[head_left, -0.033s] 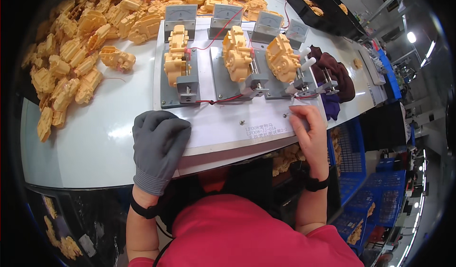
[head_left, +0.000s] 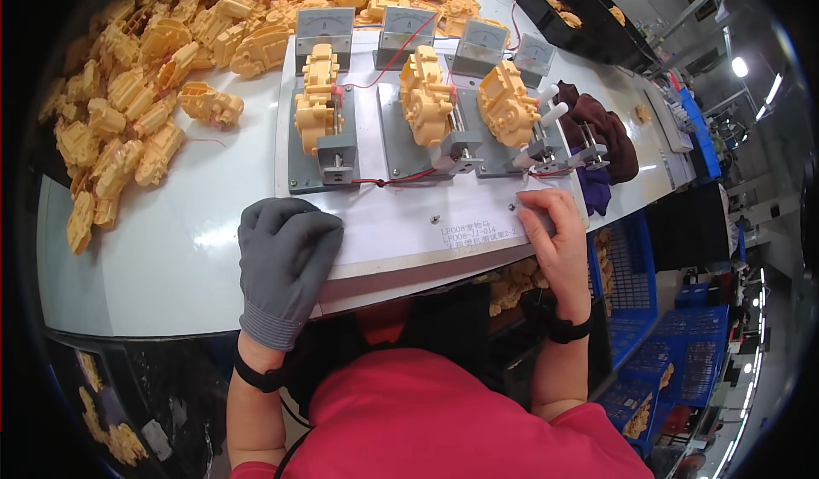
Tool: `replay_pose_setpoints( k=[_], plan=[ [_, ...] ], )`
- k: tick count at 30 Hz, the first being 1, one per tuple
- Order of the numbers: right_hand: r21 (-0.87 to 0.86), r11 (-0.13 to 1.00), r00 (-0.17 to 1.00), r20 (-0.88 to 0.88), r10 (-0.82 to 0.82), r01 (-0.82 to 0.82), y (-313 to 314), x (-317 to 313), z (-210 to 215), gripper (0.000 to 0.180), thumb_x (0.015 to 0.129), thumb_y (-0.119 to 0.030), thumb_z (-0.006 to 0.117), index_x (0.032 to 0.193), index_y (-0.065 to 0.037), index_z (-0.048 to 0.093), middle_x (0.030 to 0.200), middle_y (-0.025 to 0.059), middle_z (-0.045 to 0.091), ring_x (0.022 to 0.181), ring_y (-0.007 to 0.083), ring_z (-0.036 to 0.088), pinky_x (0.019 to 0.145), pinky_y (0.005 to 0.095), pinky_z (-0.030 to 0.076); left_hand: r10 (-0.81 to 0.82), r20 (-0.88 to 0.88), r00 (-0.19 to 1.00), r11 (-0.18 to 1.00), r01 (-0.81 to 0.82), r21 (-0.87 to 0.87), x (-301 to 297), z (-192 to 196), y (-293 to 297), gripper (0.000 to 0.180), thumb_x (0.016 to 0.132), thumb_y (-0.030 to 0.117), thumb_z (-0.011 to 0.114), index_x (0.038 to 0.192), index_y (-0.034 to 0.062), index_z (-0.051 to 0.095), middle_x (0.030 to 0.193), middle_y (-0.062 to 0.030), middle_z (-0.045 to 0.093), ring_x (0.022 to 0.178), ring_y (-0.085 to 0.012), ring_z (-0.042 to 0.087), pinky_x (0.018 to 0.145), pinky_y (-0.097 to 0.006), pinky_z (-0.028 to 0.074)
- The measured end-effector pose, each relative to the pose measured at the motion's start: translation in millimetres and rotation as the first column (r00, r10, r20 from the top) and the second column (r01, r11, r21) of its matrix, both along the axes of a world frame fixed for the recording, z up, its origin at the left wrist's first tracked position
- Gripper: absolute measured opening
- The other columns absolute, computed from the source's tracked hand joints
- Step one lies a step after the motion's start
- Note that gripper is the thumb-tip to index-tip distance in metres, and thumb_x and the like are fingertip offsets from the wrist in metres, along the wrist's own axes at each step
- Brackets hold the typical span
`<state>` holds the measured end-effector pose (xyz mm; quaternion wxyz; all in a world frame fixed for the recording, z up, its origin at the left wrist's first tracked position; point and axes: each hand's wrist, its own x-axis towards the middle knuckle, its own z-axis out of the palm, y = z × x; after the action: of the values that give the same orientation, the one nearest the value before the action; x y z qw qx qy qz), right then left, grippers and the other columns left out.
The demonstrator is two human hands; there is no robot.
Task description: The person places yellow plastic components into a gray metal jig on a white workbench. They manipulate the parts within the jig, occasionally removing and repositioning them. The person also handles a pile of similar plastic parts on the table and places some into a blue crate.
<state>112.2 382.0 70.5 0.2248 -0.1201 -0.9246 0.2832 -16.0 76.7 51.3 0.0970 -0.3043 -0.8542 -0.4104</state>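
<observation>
My left hand (head_left: 288, 253), in a grey knit glove, rests on the front left edge of a white board (head_left: 392, 210), its fingers curled in with nothing seen in them. My bare right hand (head_left: 559, 240) lies at the board's front right edge; its fingers are bent, thumb and forefinger apart, holding nothing. Beyond the hands, three yellow plastic gearbox housings stand in grey test fixtures: a left housing (head_left: 317, 104), a middle housing (head_left: 425, 95) and a right housing (head_left: 508, 108). Red and black wires (head_left: 401, 178) run along the fixtures' near side. Analogue meters (head_left: 408, 29) stand behind them.
Loose yellow housings (head_left: 128, 95) are heaped at the left and back of the table (head_left: 171, 266). One single housing (head_left: 210, 105) lies apart. A dark cloth (head_left: 601, 133) is right of the fixtures, a black bin (head_left: 580, 18) at the back right, blue crates (head_left: 682, 351) below right.
</observation>
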Motion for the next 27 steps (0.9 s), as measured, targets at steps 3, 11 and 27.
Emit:
replay_pose_setpoints(
  k=[3, 11, 27],
  plan=[
    [-0.028, 1.0, 1.0, 0.022, 0.006, -0.006, -1, -2, -2, 0.015, 0.09, -0.011, 0.072, 0.103, -0.005, 0.071, 0.102, 0.0083, 0.064, 0.099, 0.0274, 0.058, 0.091, 0.0368, 0.044, 0.004, 0.008, 1.0, 1.0, -0.004, 0.001, 0, 1, 0, 0.011, 0.084, 0.008, 0.073, 0.094, 0.0063, 0.072, 0.101, -0.0089, 0.063, 0.106, -0.0287, 0.054, 0.093, -0.039, 0.045],
    [0.003, 1.0, 1.0, -0.025, 0.005, -0.005, -1, -3, -7, 0.012, 0.088, -0.01, 0.074, 0.1, -0.007, 0.072, 0.098, 0.0065, 0.064, 0.098, 0.0262, 0.057, 0.09, 0.0365, 0.043, -0.003, 0.02, 1.0, 1.0, 0.003, 0.005, 0, 1, -1, 0.012, 0.084, 0.008, 0.073, 0.096, 0.0063, 0.072, 0.102, -0.0093, 0.063, 0.105, -0.0289, 0.053, 0.092, -0.039, 0.045],
    [0.103, 0.995, 0.999, -0.053, 0.007, -0.001, -2, -3, -11, 0.01, 0.089, -0.004, 0.071, 0.099, -0.002, 0.069, 0.098, 0.0091, 0.063, 0.094, 0.0231, 0.062, 0.084, 0.0323, 0.048, 0.006, 0.007, 1.0, 1.0, -0.006, 0.028, 0, -2, -1, 0.011, 0.084, 0.01, 0.073, 0.095, 0.0079, 0.073, 0.1, -0.0078, 0.064, 0.105, -0.0287, 0.054, 0.094, -0.04, 0.043]
  ],
)
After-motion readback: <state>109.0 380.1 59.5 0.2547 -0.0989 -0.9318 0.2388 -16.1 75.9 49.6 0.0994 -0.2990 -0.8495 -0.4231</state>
